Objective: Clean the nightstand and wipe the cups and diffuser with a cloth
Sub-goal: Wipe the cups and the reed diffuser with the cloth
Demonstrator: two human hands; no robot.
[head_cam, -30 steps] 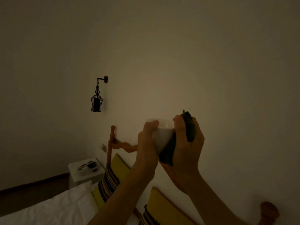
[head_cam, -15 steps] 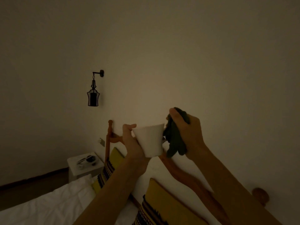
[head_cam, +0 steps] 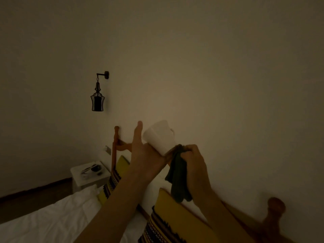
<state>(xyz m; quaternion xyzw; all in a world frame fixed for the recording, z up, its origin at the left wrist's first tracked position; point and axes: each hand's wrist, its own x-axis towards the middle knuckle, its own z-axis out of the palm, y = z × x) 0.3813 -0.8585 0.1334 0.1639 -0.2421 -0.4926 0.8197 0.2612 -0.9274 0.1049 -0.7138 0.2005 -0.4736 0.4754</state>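
Presently, at far left, we note a white nightstand [head_cam: 91, 174] against the wall, carrying a few small dark and pale items too dim to identify. Above it a black caged wall lamp [head_cam: 97, 99] hangs from a bracket, unlit. White bedding [head_cam: 52, 216] lies below, and a wooden headboard [head_cam: 116, 146] with a turned post rises beside the nightstand, with yellow patterned pillows [head_cam: 114, 181] leaning against it.

Moving toward centre, we record the left hand [head_cam: 145, 158] raised in front of the wall. Its thumb stands straight upward beside the white cup [head_cam: 160, 137]; the cup rests tilted against the palm, its narrow base pointing down and to the right. We cannot tell how the remaining fingers lie, as they are hidden behind the cup.

Just right of the cup, our right hand [head_cam: 192, 162] has its fingers curled tightly round a dark green cloth [head_cam: 178, 179], which is bunched against the base of the cup and hangs down below the fist.

At far right, a second rounded post of the headboard shows, blurred
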